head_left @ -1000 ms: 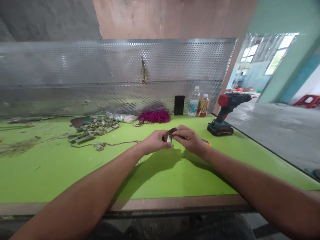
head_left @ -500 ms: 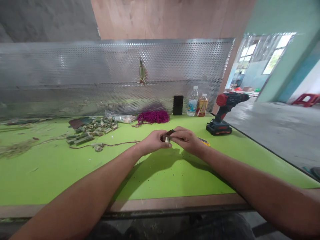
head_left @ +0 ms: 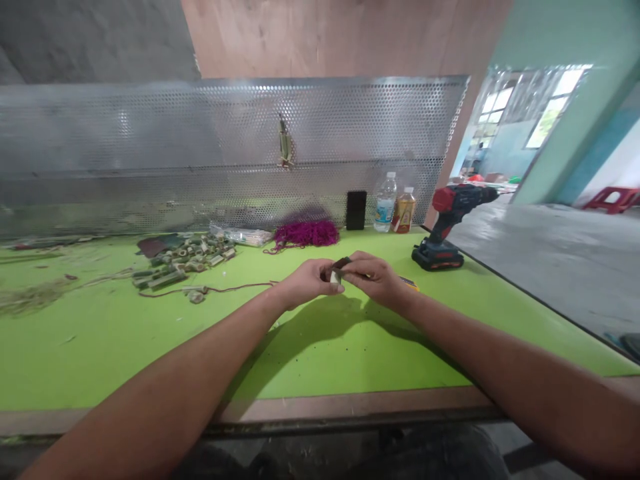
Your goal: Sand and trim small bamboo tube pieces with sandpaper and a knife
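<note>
My left hand (head_left: 314, 279) is closed round a short pale bamboo piece (head_left: 335, 278), whose cut end shows between the thumb and fingers. Pinched in my right hand (head_left: 371, 275) is a dark brown folded strip (head_left: 341, 263) that looks like sandpaper, pressed against the top of the bamboo piece. Both hands meet above the middle of the green table. Left of them, a thin dark-red cord (head_left: 240, 287) runs along the surface to a small bundle of bamboo pieces (head_left: 196, 293). Partly hidden behind my right hand lies a yellow and blue item (head_left: 410, 284).
A pile of short bamboo tubes (head_left: 195, 253) lies back left, near purple thread (head_left: 307, 233) and a plastic packet (head_left: 245, 236). A black phone-like slab (head_left: 356, 211), two bottles (head_left: 385, 203) and a cordless drill (head_left: 443, 223) stand back right. A bamboo ornament (head_left: 285, 143) hangs on the perforated panel.
The hands stay in nearly the same place. The bamboo piece shows slightly more of its pale face, and the dark strip has shifted a little against it.
</note>
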### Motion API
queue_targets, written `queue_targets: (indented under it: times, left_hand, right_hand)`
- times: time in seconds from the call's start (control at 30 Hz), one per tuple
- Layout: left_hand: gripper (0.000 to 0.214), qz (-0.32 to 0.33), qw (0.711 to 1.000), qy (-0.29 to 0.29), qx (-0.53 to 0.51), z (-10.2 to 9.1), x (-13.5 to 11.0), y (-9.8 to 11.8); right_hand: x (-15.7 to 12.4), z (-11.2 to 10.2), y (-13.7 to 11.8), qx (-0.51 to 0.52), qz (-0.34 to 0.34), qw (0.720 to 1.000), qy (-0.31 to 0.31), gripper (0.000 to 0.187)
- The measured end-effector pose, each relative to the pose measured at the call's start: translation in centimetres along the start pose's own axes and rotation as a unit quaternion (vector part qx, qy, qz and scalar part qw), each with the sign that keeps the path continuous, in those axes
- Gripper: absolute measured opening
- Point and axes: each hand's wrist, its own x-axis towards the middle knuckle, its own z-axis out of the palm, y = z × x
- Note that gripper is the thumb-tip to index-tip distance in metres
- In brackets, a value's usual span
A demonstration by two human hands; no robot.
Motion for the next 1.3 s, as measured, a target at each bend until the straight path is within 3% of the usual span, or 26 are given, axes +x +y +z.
queue_targets:
  times: [0.13,0.23,0.3,0.37,0.43,0.53,0.7,0.93,1.07,1.17,1.3]
  left_hand:
    - [0.028,-0.006,1.0,-0.006,-0.006,0.0,-0.2,0.5]
    - [0.029,-0.01,1.0,-0.01,-0.004,0.0,-0.5,1.1]
    - [0.033,0.003,1.0,-0.011,-0.005,0.0,-0.6,1.4]
    - [0.037,0.008,1.0,0.003,-0.012,-0.1,-0.7,1.4]
    - [0.039,0.0,0.999,0.023,-0.023,-0.2,-0.7,1.2]
    - [0.044,0.018,0.998,0.028,-0.048,-0.2,-0.6,0.9]
    - [0.054,0.082,0.986,0.027,-0.143,0.0,-0.5,0.5]
    - [0.055,0.12,0.961,-0.005,-0.249,-0.6,-0.2,-0.2]
    - [0.039,0.151,0.955,-0.009,-0.255,-1.2,-0.3,-0.2]
    - [0.038,0.168,0.956,-0.022,-0.24,-1.4,-0.6,0.4]
    - [0.042,0.112,0.979,-0.054,-0.161,-1.2,-0.9,0.9]
  right_hand:
    - [0.1,0.0,0.0,0.036,0.029,0.999,-0.02,0.014]
    - [0.2,-0.2,0.3,0.124,0.138,0.982,0.033,0.011]
    - [0.1,-0.4,0.5,0.243,0.245,0.934,0.089,0.016]
    - [0.1,-0.7,0.5,0.376,0.313,0.866,0.104,0.021]
    - [0.0,-0.9,0.2,0.47,0.329,0.814,0.096,0.024]
    - [0.1,-1.0,-0.4,0.531,0.323,0.78,0.069,0.02]
    - [0.1,-0.6,-0.8,0.557,0.336,0.759,0.025,0.018]
    - [0.3,-0.3,-1.0,0.54,0.382,0.749,0.038,0.024]
    - [0.3,-0.4,-0.9,0.529,0.398,0.749,0.034,0.027]
    - [0.3,-0.3,-0.8,0.532,0.395,0.747,0.044,0.024]
    - [0.3,0.0,-0.6,0.523,0.417,0.742,0.043,0.019]
